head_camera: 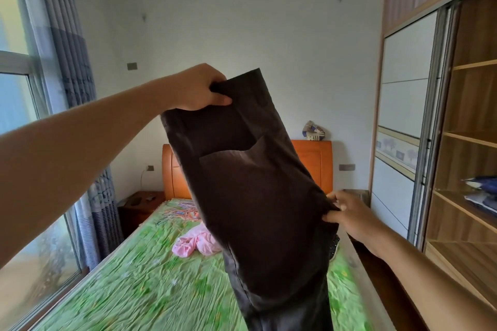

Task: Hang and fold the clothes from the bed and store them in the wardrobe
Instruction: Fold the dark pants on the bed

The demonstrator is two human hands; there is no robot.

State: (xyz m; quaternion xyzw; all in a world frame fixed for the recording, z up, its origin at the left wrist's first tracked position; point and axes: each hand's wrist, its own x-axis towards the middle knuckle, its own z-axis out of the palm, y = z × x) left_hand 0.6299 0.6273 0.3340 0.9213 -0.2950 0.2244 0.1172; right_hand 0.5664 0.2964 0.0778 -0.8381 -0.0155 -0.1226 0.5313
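Dark brown trousers [258, 196] hang in the air above the bed, slanting from upper left to lower right. My left hand [199, 88] grips their top edge, arm stretched forward. My right hand [349, 215] pinches the cloth's right edge lower down. A pink garment [196, 243] lies crumpled on the green bedsheet [139, 282] behind the trousers. The wardrobe [468, 142] stands open at the right, with wooden shelves showing and folded blue clothing [481, 191] on one shelf.
An orange wooden headboard [317, 164] is at the far end of the bed, with a patterned cushion [313, 130] on top. Several coloured sticks [180, 211] lie near the head of the bed. A bedside table [139, 204] and a curtained window [75, 62] are at the left.
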